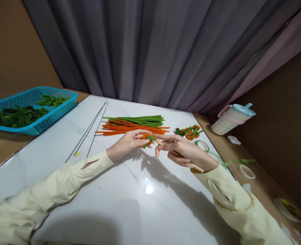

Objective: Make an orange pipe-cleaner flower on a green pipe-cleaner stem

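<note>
Between the fingertips of my left hand [130, 143] is a small orange and green pipe-cleaner piece [147, 136], with a green strand hanging below it. My right hand [182, 148] grips a thin wooden stick [197, 167], and the stick's far end [159, 143] touches or nearly touches the green part. The right index finger reaches toward the piece as well. Just beyond my hands lie a bundle of orange pipe cleaners [114, 128] and a bundle of green pipe cleaners [150, 119]. Several finished-looking orange and green pieces [190, 132] sit in a heap to the right.
A blue basket [56, 112] holding green shaped pieces stands at the left. Thin dark wires [89, 126] lie on the white table [109, 211]. Rightward are green tape [203, 146], a white ring [247, 172], a lidded cup [231, 119] and another roll [285, 209]. A grey curtain [140, 51] hangs behind.
</note>
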### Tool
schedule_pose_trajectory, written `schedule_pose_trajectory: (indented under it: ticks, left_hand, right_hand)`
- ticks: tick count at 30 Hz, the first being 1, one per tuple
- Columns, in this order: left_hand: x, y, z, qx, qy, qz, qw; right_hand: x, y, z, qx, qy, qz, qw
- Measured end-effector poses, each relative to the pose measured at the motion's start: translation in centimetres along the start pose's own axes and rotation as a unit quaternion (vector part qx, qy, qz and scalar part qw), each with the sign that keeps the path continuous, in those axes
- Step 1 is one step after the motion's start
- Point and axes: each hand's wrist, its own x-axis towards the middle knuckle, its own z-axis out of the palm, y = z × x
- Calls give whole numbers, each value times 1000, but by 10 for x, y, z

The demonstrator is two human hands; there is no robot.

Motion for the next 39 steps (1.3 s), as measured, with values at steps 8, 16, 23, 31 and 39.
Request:
schedule_pose_trajectory:
  ticks: [8, 16, 23, 31, 39]
  left_hand:
    - [-1, 0, 1, -3, -43, -1, 999]
    - [-1, 0, -2, -18, -56, -21, 998]
    - [-2, 4, 2, -60, -26, -15, 998]
    - [-3, 2, 4, 5, -32, 12, 999]
    - [1, -18, -4, -98, -27, -72, 992]
  right_hand:
    - [-1, -10, 8, -250, 55, 23, 966]
    - [9, 6, 8, -463, 91, -187, 861]
    - [-1, -10, 15, -302, 90, -24, 949]
    - [5, -8, 11, -319, 98, -32, 942]
    - [-6, 15, 9, -317, 68, -28, 945]
